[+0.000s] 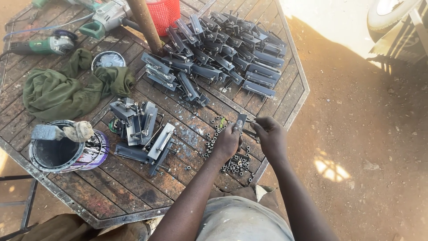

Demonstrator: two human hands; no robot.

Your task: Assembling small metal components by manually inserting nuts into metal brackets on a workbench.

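My left hand (pixel 227 142) grips a small dark painted metal bracket (pixel 241 120), holding it upright just above the table's near right edge. My right hand (pixel 269 136) is closed beside it, fingers pinching at a bolt or pin on the bracket's right side; the small part itself is too small to make out. Under and around both hands lie several loose nuts (pixel 232 166) scattered on the boards. A large heap of similar dark brackets (pixel 223 49) lies at the far side, and a smaller unpainted grey group (pixel 142 129) sits to the left of my hands.
A rusty wooden-slat table (pixel 125 192) holds a paint can (pixel 67 151) with a brush across it, a green cloth (pixel 62 89), a tin lid (pixel 108 59), green angle grinders (pixel 44 44), a red basket (pixel 164 13) and a rusty post (pixel 145 24). Dirt ground lies at right.
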